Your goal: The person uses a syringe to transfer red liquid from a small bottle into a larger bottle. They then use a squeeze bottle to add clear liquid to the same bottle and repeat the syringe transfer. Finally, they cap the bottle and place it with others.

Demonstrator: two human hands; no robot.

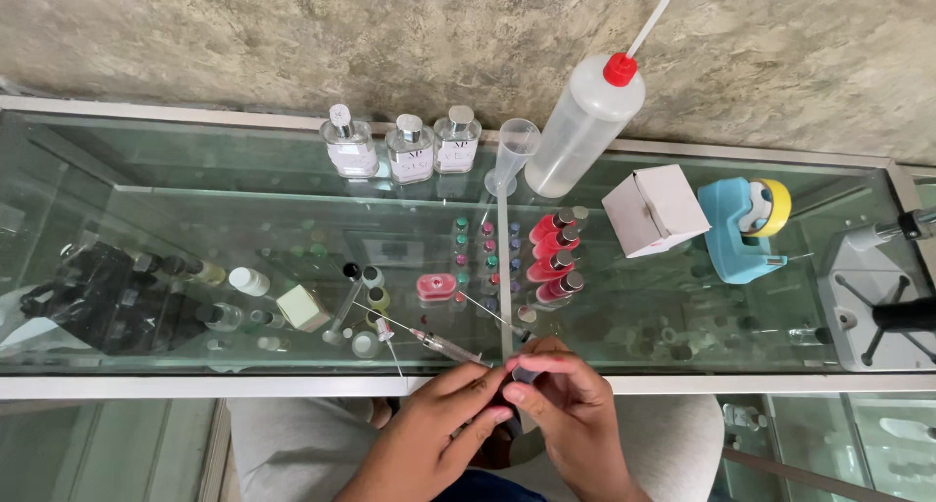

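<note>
A glass-topped bench [146, 219] is seen running left to right against a rough stone wall [292, 34], its pale front rim passing just above the two hands. Most room is left on the left half of the glass, where only a few small vials [249, 282] and a small cream box [302, 308] are set; shapes under the glass are seen only as reflections and shelf contents. Along the back edge three square perfume bottles [409, 148] are lined up, with a clear measuring cylinder [511, 156] and a tilted wash bottle with a red cap [583, 124] just beside them. To the right a white carton [655, 210], a blue tape dispenser [746, 227] and a grey stand [868, 302] are placed, narrowing the right end. Four red-filled vials [556, 255] are laid in a row near the middle, with a pink pad [436, 287] to their left. At the front edge, the left hand [444, 429] and right hand [565, 409] are brought together, touching. The fingers [546, 366] of the right hand are closed round a small dark vial [526, 374], mostly hidden. The fingers [478, 385] of the left hand are curled against the same spot; whether they hold the vial cannot be told. A syringe [448, 347] is lying on the glass just above the left hand, near the fingertips, its needle pointing left.
</note>
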